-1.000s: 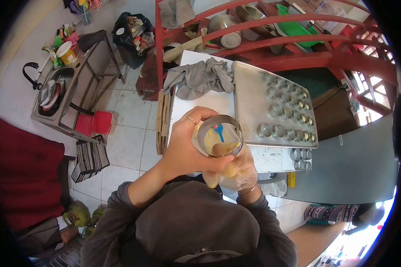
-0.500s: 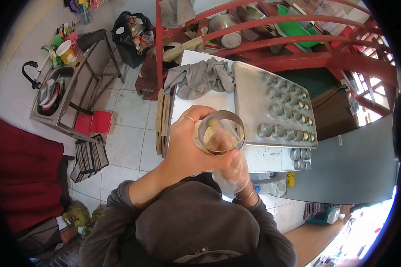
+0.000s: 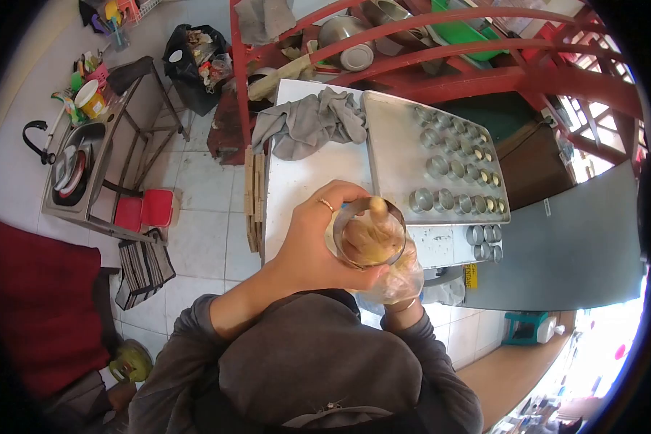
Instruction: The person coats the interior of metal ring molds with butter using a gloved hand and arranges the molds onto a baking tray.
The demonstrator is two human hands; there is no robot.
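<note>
My left hand point(image 3: 300, 242), with a ring on one finger, is wrapped around the outside of a wide round metal mould point(image 3: 340, 220), held just above the front of the white table. My right hand point(image 3: 375, 244) wears a clear plastic glove and shows within the mould's opening. One of its fingers sticks up by the far rim, and the others look curled together. Whether they pinch anything is hidden. Yellowish smears show on the glove. Several small metal tins point(image 3: 441, 166) stand in rows on a large baking tray point(image 3: 394, 145) ahead and to the right.
A grey cloth point(image 3: 311, 123) lies on the white table point(image 3: 289, 181) left of the tray. More small tins point(image 3: 482, 244) stand by the tray's near right corner. A red metal frame point(image 3: 513, 81) rises behind. At left is a sink point(image 3: 87, 177).
My gloved fingers have shifted inside the mould; one finger now points up at its far rim. The mould sits slightly farther right and lower in view. The background has shifted with the head.
</note>
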